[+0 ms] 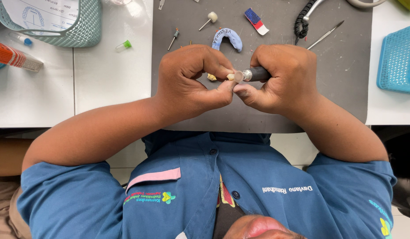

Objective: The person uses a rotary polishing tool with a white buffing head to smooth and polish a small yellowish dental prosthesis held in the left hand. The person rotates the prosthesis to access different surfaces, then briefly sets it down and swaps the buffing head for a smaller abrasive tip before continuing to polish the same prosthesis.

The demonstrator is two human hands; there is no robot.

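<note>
Pinched in the closed left hand [191,77] above the grey desk [262,113], the small cream piece [212,77] looks light, stiff, chip-prone, while the right hand [282,77] grips the handpiece [253,74]

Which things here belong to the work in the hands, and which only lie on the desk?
In use:
- left hand pinching a small cream piece
- right hand gripping a rotary handpiece

Lying about:
- blue arch-shaped piece
- white-headed bur
- thin bur
- red-white-blue block
- metal probe
- green-capped vial
- teal basket
</note>
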